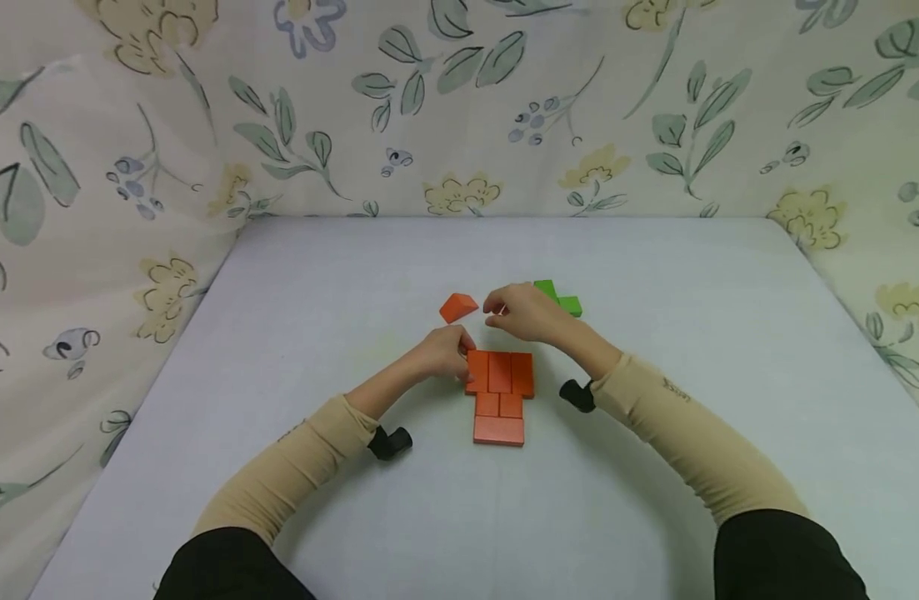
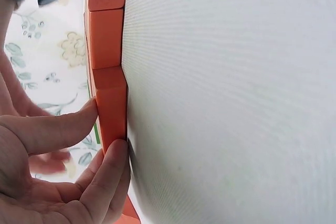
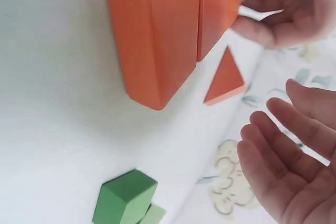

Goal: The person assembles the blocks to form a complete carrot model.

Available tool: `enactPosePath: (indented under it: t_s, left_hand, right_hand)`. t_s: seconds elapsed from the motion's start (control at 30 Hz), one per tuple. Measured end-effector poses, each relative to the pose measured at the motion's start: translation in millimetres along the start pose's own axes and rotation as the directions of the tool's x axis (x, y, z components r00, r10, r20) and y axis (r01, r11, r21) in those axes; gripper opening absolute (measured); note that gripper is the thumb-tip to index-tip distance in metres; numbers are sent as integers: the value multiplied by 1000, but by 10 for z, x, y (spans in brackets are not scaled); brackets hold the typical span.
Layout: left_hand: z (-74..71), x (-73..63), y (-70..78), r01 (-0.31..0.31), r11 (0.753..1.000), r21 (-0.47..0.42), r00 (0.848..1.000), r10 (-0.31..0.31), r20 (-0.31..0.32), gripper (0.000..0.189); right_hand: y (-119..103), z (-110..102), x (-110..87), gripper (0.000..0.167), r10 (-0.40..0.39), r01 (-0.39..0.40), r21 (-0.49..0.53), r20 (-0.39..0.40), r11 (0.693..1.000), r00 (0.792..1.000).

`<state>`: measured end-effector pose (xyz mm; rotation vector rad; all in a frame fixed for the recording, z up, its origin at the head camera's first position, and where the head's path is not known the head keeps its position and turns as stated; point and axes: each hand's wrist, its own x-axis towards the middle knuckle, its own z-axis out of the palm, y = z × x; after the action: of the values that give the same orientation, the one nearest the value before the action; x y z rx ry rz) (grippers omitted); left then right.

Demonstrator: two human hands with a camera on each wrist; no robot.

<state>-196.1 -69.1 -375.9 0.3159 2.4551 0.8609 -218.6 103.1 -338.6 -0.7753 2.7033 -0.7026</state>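
Several orange blocks (image 1: pixel 499 375) lie flat together, a wider row of three at the far end and a narrower column toward me. My left hand (image 1: pixel 444 354) pinches the leftmost block of that wide row (image 2: pixel 111 108), thumb on its upper face and fingers at its far end. Above and right of it hovers my right hand (image 1: pixel 525 312), fingers loosely bent with nothing in them. An orange triangular block (image 1: pixel 457 307) lies on the table just beyond my left hand, left of my right fingertips. Beyond my right hand sit green blocks (image 1: pixel 570 306), partly hidden by it.
A white table (image 1: pixel 339 283) carries all the blocks. Patterned floral cloth (image 1: pixel 459 108) rises behind it and along its sides. Black wrist-worn devices (image 1: pixel 390 443) stick out from under both sleeves, low over the tabletop.
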Motion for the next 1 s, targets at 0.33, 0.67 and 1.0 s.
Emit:
enactPosePath:
  t_s: [0.33, 0.67, 1.0]
  left_hand:
    - [29, 7, 9, -37, 999, -9, 999, 37, 2, 42]
    - [13, -2, -11, -46, 999, -9, 999, 45, -11, 44]
    - [3, 2, -22, -45, 999, 8, 999, 45, -9, 42]
  right_hand:
    - [93, 100, 623, 42, 100, -91, -54, 183, 994, 978]
    - [76, 137, 602, 22, 45, -49, 16, 175, 999, 984]
    - [72, 94, 445, 30, 1, 0, -47, 16, 999, 1000]
